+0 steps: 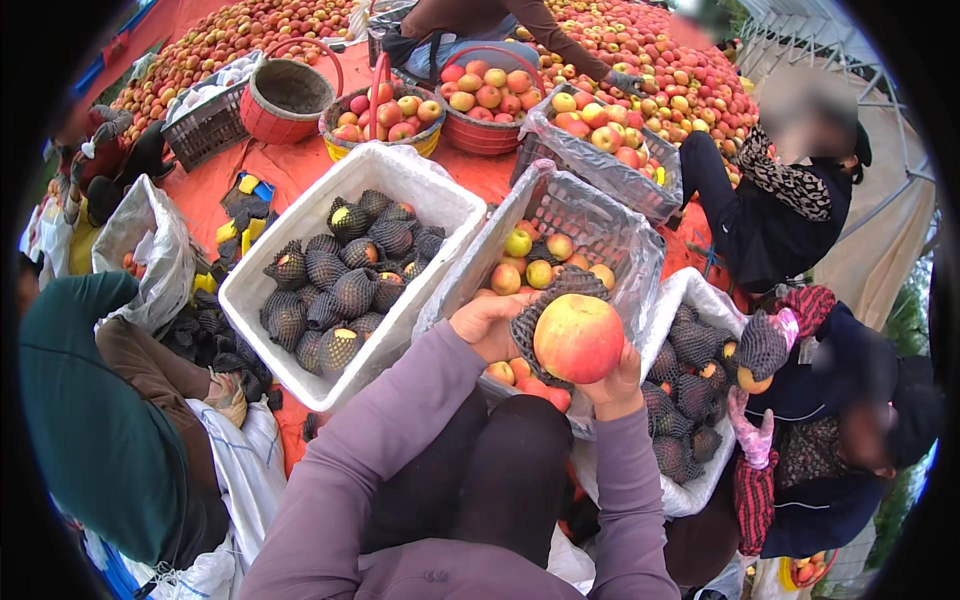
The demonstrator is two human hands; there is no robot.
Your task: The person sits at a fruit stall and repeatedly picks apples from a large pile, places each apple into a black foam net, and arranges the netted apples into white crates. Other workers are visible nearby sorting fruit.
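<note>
A red and yellow apple (pixel 578 340) is held up over the crate in front of my knees. My right hand (pixel 614 384) is closed on its right side. A black foam net sleeve (pixel 530 325) lies against the apple's left and upper edge, and my left hand (pixel 487 326) grips it. How far the apple sits inside the sleeve, I cannot tell. Beneath my hands, the plastic-lined crate (pixel 640 262) contains loose bare apples. To its left stands a white foam box (pixel 247 290) with several apples in black net sleeves (pixel 352 293).
Co-workers sit close on both sides; one at the right holds a netted apple (pixel 757 380) over a white-lined box (pixel 722 290). Ahead are red baskets (pixel 480 135), another lined crate (pixel 655 205) and a huge apple heap (pixel 240 45). Loose black nets (pixel 205 345) lie at left.
</note>
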